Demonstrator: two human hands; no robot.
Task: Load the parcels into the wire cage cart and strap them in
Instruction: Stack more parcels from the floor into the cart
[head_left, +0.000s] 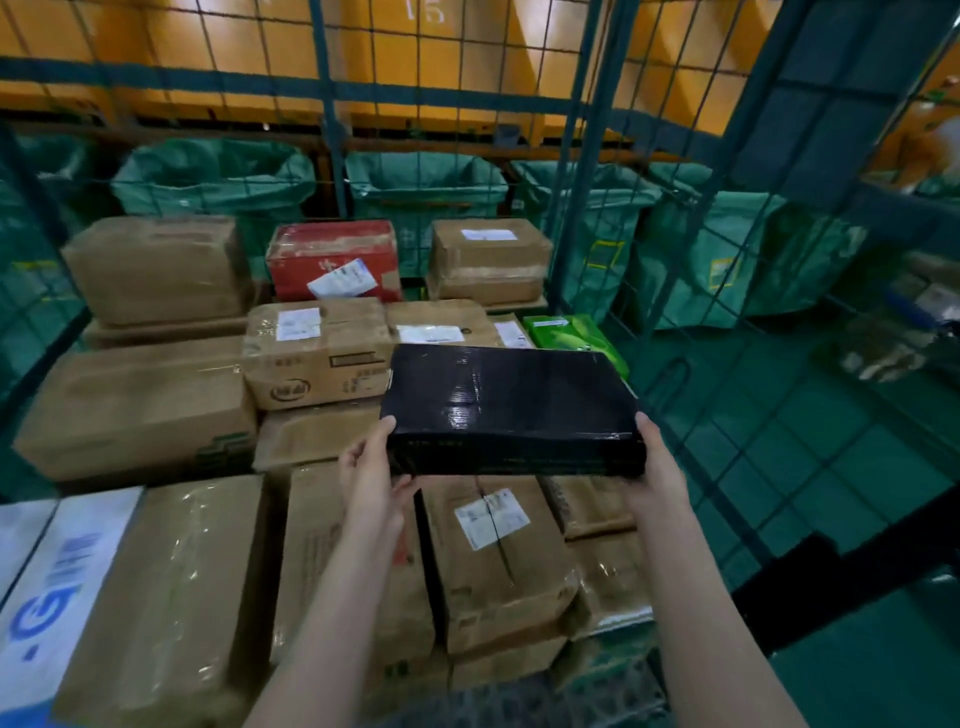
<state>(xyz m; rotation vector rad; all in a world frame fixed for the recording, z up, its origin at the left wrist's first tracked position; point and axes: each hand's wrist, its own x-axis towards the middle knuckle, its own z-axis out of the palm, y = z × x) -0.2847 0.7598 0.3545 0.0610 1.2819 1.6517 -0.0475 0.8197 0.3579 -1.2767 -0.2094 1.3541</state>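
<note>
A flat black parcel (506, 402) wrapped in shiny film hangs in the air over the stacked load, held level by both hands at its near corners. My left hand (371, 475) grips its near left corner, thumb on top. My right hand (655, 467) grips its near right corner. Beneath it, several brown cardboard parcels (317, 353) fill the wire cage cart (582, 171), with a red parcel (332, 260) at the back and a green parcel (569, 338) near the right wall. No strap is in view.
A white box with blue print (57, 587) lies at the near left. Green sacks (426, 182) hang behind the cage's back mesh, under orange racking. Green floor (810, 457) shows through the right mesh wall.
</note>
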